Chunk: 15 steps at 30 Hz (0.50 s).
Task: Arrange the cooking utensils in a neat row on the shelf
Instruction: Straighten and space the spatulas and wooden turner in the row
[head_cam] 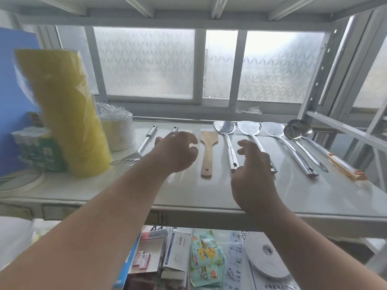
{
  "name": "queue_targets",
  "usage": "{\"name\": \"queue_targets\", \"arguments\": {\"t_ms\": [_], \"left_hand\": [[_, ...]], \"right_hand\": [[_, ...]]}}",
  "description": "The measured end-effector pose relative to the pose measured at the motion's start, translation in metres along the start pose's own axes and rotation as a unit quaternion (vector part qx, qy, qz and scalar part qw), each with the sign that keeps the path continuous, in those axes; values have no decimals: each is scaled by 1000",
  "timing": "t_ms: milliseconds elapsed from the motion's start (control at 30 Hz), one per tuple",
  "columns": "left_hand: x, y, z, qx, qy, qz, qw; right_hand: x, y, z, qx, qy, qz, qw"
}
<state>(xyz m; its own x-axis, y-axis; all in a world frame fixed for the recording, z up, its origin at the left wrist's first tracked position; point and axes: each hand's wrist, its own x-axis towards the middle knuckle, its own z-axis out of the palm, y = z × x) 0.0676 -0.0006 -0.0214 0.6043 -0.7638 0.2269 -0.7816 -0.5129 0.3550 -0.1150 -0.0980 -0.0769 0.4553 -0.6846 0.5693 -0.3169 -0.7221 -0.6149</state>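
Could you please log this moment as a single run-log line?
left hand: open, over steel handle | right hand: open, over spatula | wooden spatula: flat between hands | shelf: utensils in row

The shelf (209, 191) is smooth, glossy and pale. The turners (252, 132) and ladles (297, 130) are shiny metal; the spatula (207, 151) is matt wood. Clear glossy plastic wraps the yellow roll (67, 109).

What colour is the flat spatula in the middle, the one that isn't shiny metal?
The wooden spatula is light brown, plain wood, seen best in the head view.
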Motion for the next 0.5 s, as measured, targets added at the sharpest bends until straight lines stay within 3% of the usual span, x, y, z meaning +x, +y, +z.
{"name": "queue_targets", "arguments": {"t_ms": [133,267,500], "left_hand": [[-31,-28,-24,46,-46,-17,998],[-55,-55,-26,67,-121,-31,990],[-60,-58,-20,161,-74,2,984]], "right_hand": [[3,3,-11,81,7,44,996],[10,7,-15,171,7,157,973],[2,-9,-17,122,-29,146,981]]}}
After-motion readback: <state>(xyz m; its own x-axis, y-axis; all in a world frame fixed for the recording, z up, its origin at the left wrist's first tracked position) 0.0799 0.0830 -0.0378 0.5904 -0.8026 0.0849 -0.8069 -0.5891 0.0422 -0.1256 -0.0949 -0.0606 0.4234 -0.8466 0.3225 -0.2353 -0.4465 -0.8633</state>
